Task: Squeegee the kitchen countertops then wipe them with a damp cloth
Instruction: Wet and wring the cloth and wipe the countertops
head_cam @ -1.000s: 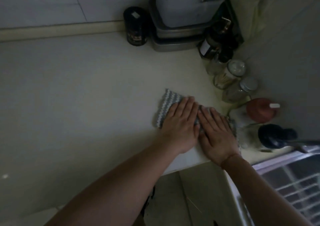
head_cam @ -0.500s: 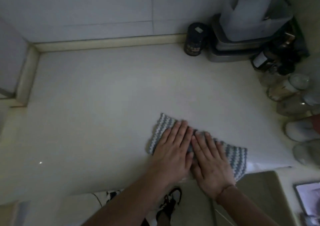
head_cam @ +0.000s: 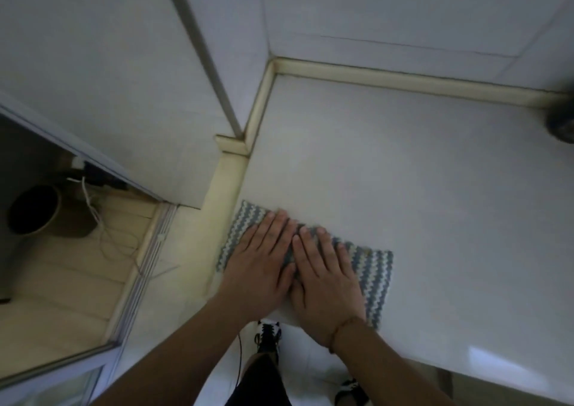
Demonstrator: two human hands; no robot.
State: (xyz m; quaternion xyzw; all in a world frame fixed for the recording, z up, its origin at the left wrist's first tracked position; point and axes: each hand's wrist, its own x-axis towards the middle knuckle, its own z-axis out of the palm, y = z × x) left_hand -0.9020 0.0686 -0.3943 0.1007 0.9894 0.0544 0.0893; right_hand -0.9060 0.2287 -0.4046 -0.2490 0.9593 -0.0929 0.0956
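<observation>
Both hands lie flat, side by side, on a striped cloth [head_cam: 372,269] at the near left corner of the countertop [head_cam: 403,172]. The left hand [head_cam: 257,269] has its fingers straight and close together, pressing the left part of the cloth; the right hand [head_cam: 326,281] does the same just beside it, thumbs touching or nearly so. Neither hand curls round or pinches anything. The cloth sticks out past the left hand's fingertips toward the raised edge strip [head_cam: 223,188], and out to the right of the right hand; its near edge lies under the heel of the right hand, at the counter's front edge.

What could go wrong, as I judge it: the cloth is already against the raised strip to the left of the left hand, so more push that way would bunch it up and leave the seam unwiped. With the heels of both hands at the front edge, a pull toward the body could drag the cloth off the counter onto the floor by the shoes [head_cam: 267,337]. Flat palms alone give little hold, so the cloth may slide unevenly and skip patches

No brand, label or writing can be read anywhere; the dark round thing [head_cam: 562,122] far right of the right hand is too blurred to tell
</observation>
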